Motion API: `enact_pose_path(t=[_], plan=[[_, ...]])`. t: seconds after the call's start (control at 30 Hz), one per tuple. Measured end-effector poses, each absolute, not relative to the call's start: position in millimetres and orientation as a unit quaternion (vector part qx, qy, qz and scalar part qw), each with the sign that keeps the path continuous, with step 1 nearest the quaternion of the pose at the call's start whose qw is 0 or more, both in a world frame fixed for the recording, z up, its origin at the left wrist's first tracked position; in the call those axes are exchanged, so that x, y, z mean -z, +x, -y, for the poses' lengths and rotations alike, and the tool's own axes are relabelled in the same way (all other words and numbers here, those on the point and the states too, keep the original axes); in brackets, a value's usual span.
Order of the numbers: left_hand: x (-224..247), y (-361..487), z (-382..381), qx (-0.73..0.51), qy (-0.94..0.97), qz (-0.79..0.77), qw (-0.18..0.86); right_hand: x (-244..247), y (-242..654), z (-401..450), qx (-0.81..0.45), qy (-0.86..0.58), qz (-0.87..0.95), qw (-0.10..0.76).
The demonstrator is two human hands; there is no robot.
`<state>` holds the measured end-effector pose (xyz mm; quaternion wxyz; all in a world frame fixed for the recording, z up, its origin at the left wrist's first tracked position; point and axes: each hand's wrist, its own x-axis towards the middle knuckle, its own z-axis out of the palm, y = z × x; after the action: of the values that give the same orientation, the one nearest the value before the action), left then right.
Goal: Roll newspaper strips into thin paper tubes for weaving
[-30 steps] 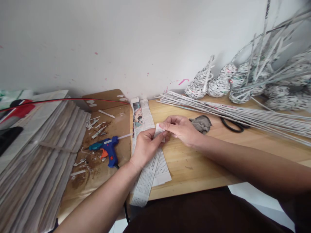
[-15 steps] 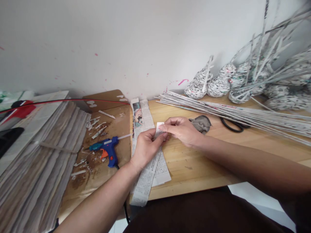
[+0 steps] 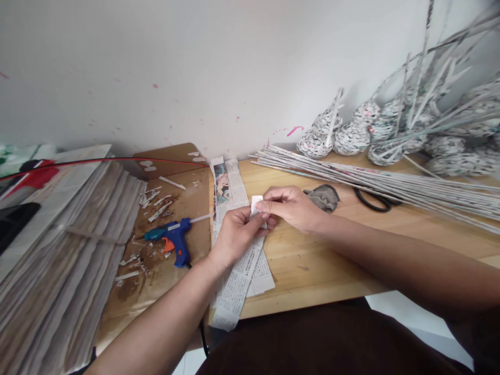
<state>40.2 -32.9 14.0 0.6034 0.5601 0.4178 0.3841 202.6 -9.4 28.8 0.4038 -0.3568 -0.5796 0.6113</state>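
Both hands pinch the upper end of a long newspaper strip (image 3: 240, 281), which slants down over the table's front edge. My left hand (image 3: 237, 234) is closed round the strip from the left, its thumb on top. From the right, my right hand (image 3: 291, 208) grips the strip's white tip between thumb and fingers. The fold under the fingertips is partly hidden. More newspaper strips (image 3: 237, 182) lie flat on the table beneath and behind my left hand.
Left, a blue glue gun (image 3: 177, 239) lies on stained cardboard (image 3: 195, 281) with paper scraps, beside a tall newspaper stack (image 3: 78, 250). Right lie a grey cloth (image 3: 326, 198), black scissor handles (image 3: 373, 200) and rolled paper sticks (image 3: 351, 177). Woven paper gourd shapes (image 3: 351, 135) stand by the wall.
My fingers stay at the strip's end with only a slight shift. The strip's lower part lies slightly differently. Nothing has been let go.
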Motion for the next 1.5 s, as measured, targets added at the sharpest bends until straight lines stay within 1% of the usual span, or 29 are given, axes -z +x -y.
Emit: enact_pose_path(t=[0.3,0.43,0.7,0.8,0.93,1.1,1.2,1.33,1.5], plan=[[-10.8,41.6,34.8,-0.388,0.586,-0.388,0.596,-26.9,198.7,12.8,-0.610,-0.392,0.543,0.424],[-11.3,41.2,35.1,-0.389,0.586,-0.407,0.583,-26.3,198.0,13.3,-0.624,-0.395,0.523,0.425],[-15.5,41.8,35.7,-0.369,0.551,-0.406,0.628,-35.1,202.0,11.7,-0.616,-0.365,0.573,0.398],[-16.6,43.3,36.3,-0.365,0.552,-0.404,0.631,-35.4,202.0,11.8,-0.624,-0.364,0.559,0.407],[-19.1,45.4,38.5,-0.368,0.564,-0.405,0.618,-31.2,199.4,13.2,-0.642,-0.363,0.523,0.427],[-21.8,46.1,40.9,-0.369,0.579,-0.421,0.593,-29.5,196.6,15.1,-0.659,-0.365,0.504,0.422],[-21.9,45.1,40.0,-0.363,0.567,-0.415,0.612,-31.7,197.6,14.4,-0.659,-0.348,0.521,0.416],[-19.9,43.5,38.0,-0.355,0.553,-0.396,0.641,-34.3,201.3,12.0,-0.649,-0.333,0.570,0.379],[-18.6,44.7,38.9,-0.351,0.558,-0.397,0.639,-31.6,201.1,12.8,-0.656,-0.335,0.545,0.400]])
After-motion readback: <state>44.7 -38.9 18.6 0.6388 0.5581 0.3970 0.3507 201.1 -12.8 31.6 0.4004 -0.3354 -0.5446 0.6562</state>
